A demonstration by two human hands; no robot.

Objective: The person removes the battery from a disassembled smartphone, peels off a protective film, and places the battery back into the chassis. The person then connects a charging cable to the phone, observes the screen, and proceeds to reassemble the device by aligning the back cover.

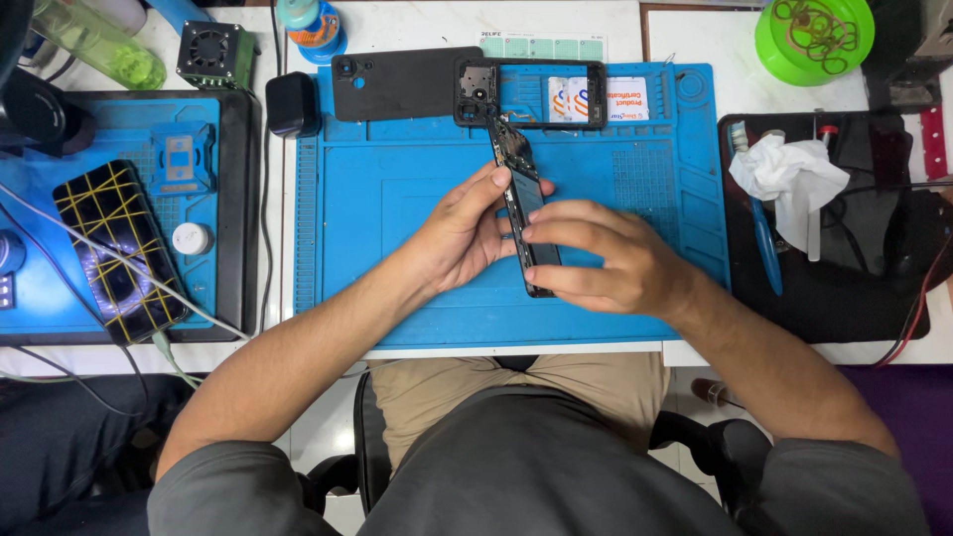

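My left hand (pixel 465 236): curled around the phone body (pixel 524 213) from the left, thumb on its upper edge; my fingers behind it are hidden.
My right hand (pixel 608 263): fingers closed on the phone's lower half from the right, covering its bottom end.
Phone body: centre of the frame, held on edge above the blue mat (pixel 397 199), its top with exposed parts tilted toward the upper middle; details there are too small to make out.
Back cover (pixel 402 82): lying flat, upper middle.
Phone frame (pixel 531 94): just right of the cover, cards showing through it.
White cloth (pixel 794 179): right, on a black tray (pixel 824 298), partly hiding it.
Taped phone (pixel 117 248): left, crossed by a cable.
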